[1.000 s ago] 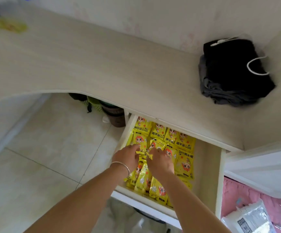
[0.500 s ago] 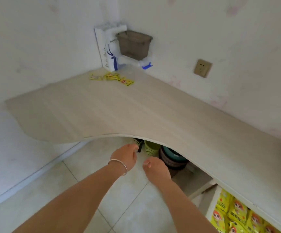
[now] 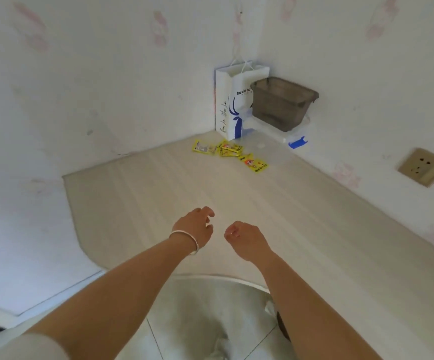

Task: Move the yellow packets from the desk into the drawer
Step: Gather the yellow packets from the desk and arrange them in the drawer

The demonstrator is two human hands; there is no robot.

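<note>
Hands that a second ago were settling packets into the drawer now reach, empty, over the desk. The left hand, with a silver bracelet at the wrist, hangs with fingers loosely spread and holds nothing. The right hand, just beside it, has its fingers curled in, also with nothing in them. Both are above the near part of the pale wood top, well apart from their target.

The view has swung away from the drawer, which was packed with yellow packets and is now out of frame, toward the far corner. That suggests one load has been delivered and another trip is beginning.

What remains is a small scatter of yellow packets lying flat on the desk near the corner, some overlapping, one a little apart to the right. The task looks close to done, with only this last cluster left to gather.

Behind the packets, a white paper bag with blue print stands against the wall. Beside it a smoky translucent bin sits on a clear lidded box with a blue latch. The contents of all three cannot be made out.
</note>
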